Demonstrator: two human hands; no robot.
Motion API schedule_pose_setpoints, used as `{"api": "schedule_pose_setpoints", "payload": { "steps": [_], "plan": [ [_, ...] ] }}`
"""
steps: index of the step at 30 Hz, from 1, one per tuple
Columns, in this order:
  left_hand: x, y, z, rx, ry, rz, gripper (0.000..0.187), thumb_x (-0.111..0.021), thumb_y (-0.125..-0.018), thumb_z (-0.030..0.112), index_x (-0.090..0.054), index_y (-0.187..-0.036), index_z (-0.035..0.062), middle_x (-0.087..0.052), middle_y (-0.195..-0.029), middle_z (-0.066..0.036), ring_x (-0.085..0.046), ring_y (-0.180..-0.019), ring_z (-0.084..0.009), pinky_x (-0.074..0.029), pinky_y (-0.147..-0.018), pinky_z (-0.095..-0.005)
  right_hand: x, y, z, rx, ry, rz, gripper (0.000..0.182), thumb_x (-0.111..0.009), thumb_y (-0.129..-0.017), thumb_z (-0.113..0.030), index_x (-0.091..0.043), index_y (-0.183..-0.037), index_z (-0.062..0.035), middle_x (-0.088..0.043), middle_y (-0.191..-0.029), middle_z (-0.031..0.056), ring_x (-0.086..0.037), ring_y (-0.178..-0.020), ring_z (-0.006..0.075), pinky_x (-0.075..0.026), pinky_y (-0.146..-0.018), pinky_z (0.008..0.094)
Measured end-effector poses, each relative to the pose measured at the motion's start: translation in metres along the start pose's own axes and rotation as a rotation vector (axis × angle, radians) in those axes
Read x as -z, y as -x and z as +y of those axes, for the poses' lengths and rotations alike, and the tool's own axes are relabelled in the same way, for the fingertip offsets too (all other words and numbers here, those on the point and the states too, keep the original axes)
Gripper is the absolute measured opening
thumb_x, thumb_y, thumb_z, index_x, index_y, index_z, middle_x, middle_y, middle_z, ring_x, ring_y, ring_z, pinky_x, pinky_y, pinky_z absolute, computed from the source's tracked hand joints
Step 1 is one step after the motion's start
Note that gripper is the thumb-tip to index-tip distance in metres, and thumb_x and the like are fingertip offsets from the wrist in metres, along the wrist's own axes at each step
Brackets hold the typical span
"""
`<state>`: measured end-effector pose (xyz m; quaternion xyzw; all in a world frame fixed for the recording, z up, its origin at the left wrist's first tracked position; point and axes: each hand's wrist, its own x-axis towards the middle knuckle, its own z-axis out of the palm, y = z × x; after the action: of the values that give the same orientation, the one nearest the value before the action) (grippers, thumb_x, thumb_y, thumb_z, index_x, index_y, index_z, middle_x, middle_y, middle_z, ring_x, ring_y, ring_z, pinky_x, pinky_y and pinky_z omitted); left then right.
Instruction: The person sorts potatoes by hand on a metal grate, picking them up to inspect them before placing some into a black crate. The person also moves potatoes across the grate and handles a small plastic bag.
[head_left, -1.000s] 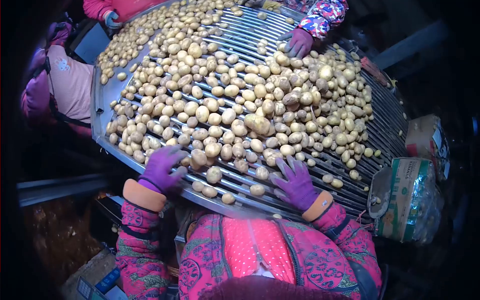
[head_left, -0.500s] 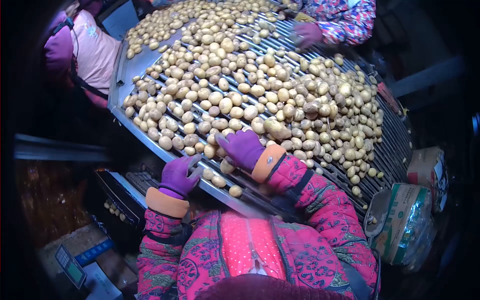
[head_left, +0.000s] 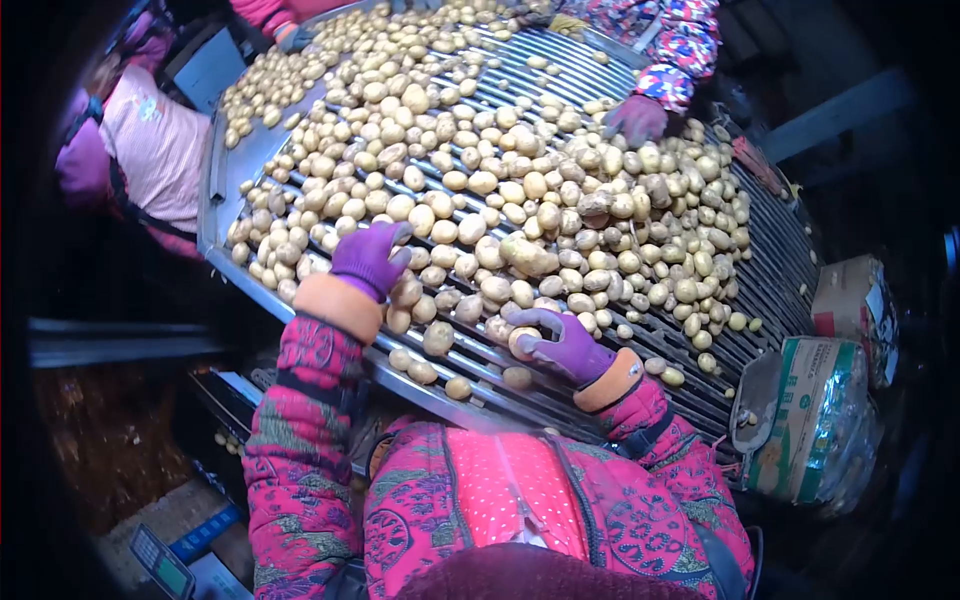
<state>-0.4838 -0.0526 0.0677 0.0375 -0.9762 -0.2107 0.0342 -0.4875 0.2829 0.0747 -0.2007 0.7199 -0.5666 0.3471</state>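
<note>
So there's one potato [head_left: 522,343] pinched in the person's right hand [head_left: 566,343], purple glove curled around it, right at the near edge of the roller table [head_left: 770,250]. The left hand [head_left: 369,257] is further up and left, glove lying on the pile of potatoes [head_left: 560,200] with fingers bent down over them; can't tell if it's actually gripping any. A few loose potatoes sit on the bars between the two hands. Across the table a co-worker's gloved hand [head_left: 636,117] rests on the heap, and another person in a pink vest [head_left: 155,150] stands along the left side. Cardboard boxes [head_left: 815,400] sit off to the right, just beside the table.
</note>
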Motion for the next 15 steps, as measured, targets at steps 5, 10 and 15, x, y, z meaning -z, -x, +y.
{"api": "schedule_pose_setpoints", "payload": {
  "steps": [5,10,15],
  "plan": [
    [-0.035,-0.071,0.013,0.036,-0.3,-0.245,0.04,-0.065,-0.083,0.023,-0.058,-0.122,0.0191,-0.06,-0.119,-0.013,-0.063,-0.104,-0.0333,-0.052,-0.084,-0.0462,0.01,0.006,-0.026,-0.304,-0.581,0.056,0.043,-0.062,-0.094,-0.026,-0.055,-0.127,0.0001,-0.065,-0.102,0.0088,-0.063,-0.091,0.0129,-0.053,-0.078,0.0265],
    [-0.036,-0.075,0.031,0.108,-0.393,-0.299,0.03,-0.06,-0.087,0.02,-0.059,-0.116,0.0174,-0.059,-0.118,-0.014,-0.063,-0.105,-0.0313,-0.052,-0.084,-0.0472,0.032,-0.033,-0.055,-0.095,-0.606,0.097,0.041,-0.069,-0.09,-0.034,-0.058,-0.113,-0.0017,-0.065,-0.091,0.0073,-0.064,-0.082,0.0145,-0.055,-0.07,0.0266],
    [-0.049,-0.065,0.021,0.037,-0.417,-0.196,0.045,-0.07,-0.078,0.03,-0.056,-0.119,0.0177,-0.055,-0.118,-0.015,-0.064,-0.097,-0.034,-0.052,-0.077,-0.0486,0.042,-0.147,-0.054,0.261,0.482,0.149,0.024,-0.068,-0.079,-0.028,-0.067,-0.094,-0.0087,-0.068,-0.089,0.0107,-0.066,-0.083,0.0269,-0.052,-0.07,0.0389]
  ]
}}
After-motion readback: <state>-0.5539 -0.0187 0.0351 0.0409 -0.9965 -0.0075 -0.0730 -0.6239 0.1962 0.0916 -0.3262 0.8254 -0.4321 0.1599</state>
